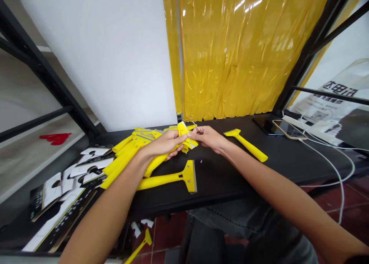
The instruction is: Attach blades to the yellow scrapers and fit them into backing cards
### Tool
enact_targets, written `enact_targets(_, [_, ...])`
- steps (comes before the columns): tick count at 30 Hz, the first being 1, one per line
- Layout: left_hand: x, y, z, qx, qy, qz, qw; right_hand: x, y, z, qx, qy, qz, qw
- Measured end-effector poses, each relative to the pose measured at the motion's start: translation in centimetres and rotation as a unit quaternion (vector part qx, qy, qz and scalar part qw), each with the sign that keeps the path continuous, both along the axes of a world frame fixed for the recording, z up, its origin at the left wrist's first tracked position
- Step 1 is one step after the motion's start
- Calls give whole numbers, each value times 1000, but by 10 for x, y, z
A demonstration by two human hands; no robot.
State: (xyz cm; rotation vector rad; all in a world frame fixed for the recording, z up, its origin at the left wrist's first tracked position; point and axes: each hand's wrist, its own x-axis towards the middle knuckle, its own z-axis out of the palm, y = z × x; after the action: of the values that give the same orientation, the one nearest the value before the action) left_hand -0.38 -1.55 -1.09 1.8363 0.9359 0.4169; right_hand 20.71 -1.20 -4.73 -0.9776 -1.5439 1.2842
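Observation:
My left hand [170, 141] is closed round a yellow scraper [182, 128], whose wide head rises between my two hands. My right hand [210, 138] pinches a thin metal rod [195, 124] that points up and to the left; its exact kind is too small to tell. The thumb of that hand touches the edge of the scraper head. Under my left forearm lies a pile of yellow scrapers [127, 150]. Another scraper [188, 175] lies in front of my hands, its blade to the right. A small screw-like piece [201, 161] sits on the black table [225, 175].
To the right lie a lone scraper [250, 145], a phone [288, 130], a dark tablet-like device [263, 124] and white cables [343, 179]. Packaging cards [67, 187] cover the table's left side. Yellow film [230, 64] and a white panel [115, 56] stand behind. One scraper [147, 237] is below the table edge.

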Motion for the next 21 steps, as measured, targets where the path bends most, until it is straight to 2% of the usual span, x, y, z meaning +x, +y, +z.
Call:
enact_targets(6, [0,1,-2,-12,-12,-10,1000,2,2,-2,-51,13,42,998])
enact_targets(14, [-3,-1,1,-57,-23,-5,998,-1,-2,0,-5,-1,29,1000])
enact_targets(21, [-4,-1,3,-55,-17,-7,998,6,-2,8,24,-12,55,998])
